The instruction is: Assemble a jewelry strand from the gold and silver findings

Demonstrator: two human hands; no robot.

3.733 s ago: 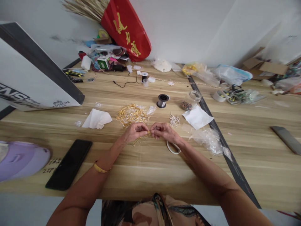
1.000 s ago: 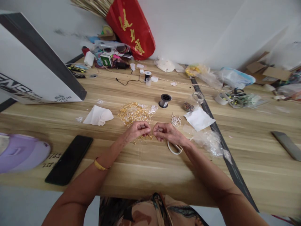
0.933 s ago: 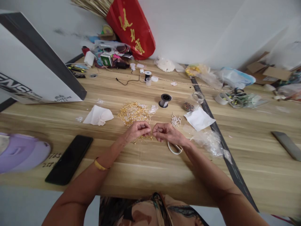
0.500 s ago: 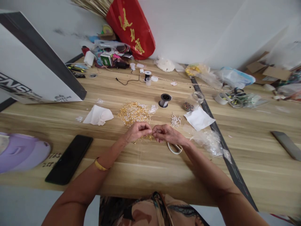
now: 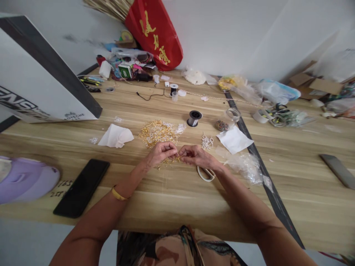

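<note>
My left hand (image 5: 161,152) and my right hand (image 5: 195,155) meet fingertip to fingertip low over the wooden table (image 5: 177,192). Both are pinched on a small gold chain piece (image 5: 175,159) that hangs between them. Just behind them lies a pile of gold and silver findings (image 5: 156,133). A few silver rings (image 5: 206,142) lie by my right hand. White-handled scissors (image 5: 204,173) lie under my right wrist. My left wrist wears a yellow band (image 5: 117,195).
A black phone (image 5: 82,187) and a purple cap (image 5: 24,181) lie at the left. A crumpled tissue (image 5: 115,136), a thread spool (image 5: 193,118), a bead jar (image 5: 226,120), white paper (image 5: 234,139) and a plastic bag (image 5: 245,166) surround the hands. A large box (image 5: 39,77) stands far left.
The hands stay in the same spot. Their fingertips have closed together again on the gold piece after a small gap a second ago.
</note>
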